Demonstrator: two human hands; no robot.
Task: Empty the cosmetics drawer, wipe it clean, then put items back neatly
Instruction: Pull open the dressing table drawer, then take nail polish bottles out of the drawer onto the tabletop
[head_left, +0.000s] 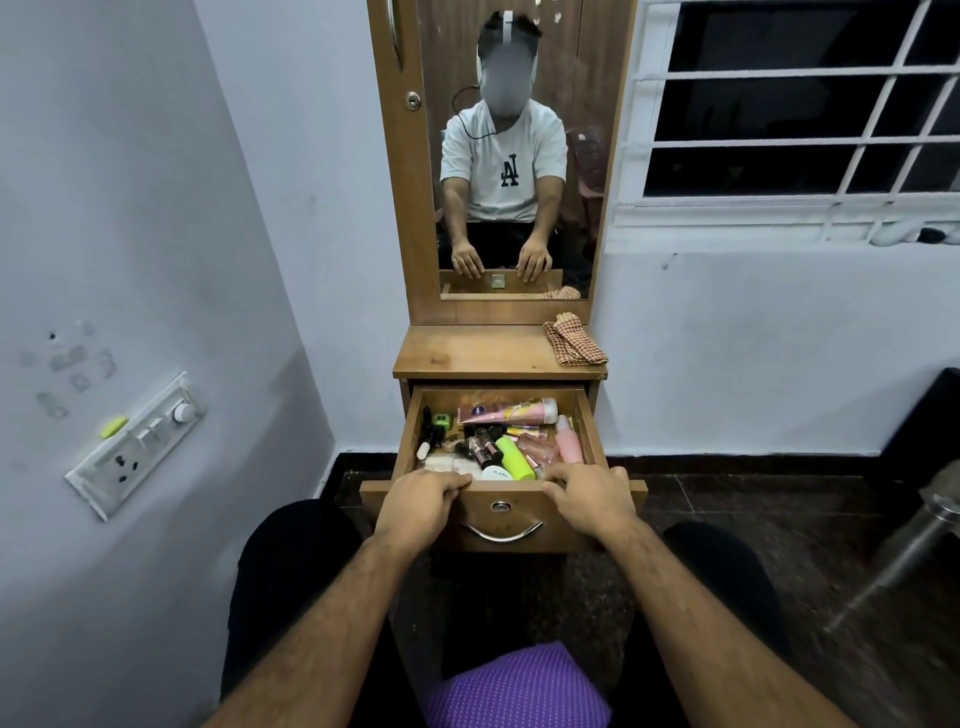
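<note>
Here, in the head view, the drawer (498, 514) of a small wooden dresser is pulled out toward the seated person, and it is full. The left hand (421, 501) has its fingers curled over the top edge of the drawer front, left of the keyhole; the right hand (589, 499) grips the same edge on the right, fingers hooked inside. Both hold the front panel, not the curved metal handle (501, 531) below it.

Inside lie the cosmetics in a jumble: a pink tube (511, 410) across the back, a lime-green bottle (514, 457) near the front, a pink bottle (569, 444) along the right wall, a white jar (497, 473) just behind the front edge, and dark small bottles (480, 449) crowded in the middle. A checked cloth (574, 340) rests on the worktop (467, 353) above the drawer, at its right rear corner. The mirror (511, 156) shows both hands on the drawer front as well.

The step in hand looks like opening the drawer fully, with emptying not yet begun. An even pull from both hands should keep the drawer from skewing on its runners. It would be wise to stop short of the end of travel, since a loaded drawer could tip forward. After that, the upright bottles are best lifted out first, one at a time, and stood on the bare part of the worktop, leaving the cloth within reach.
</note>
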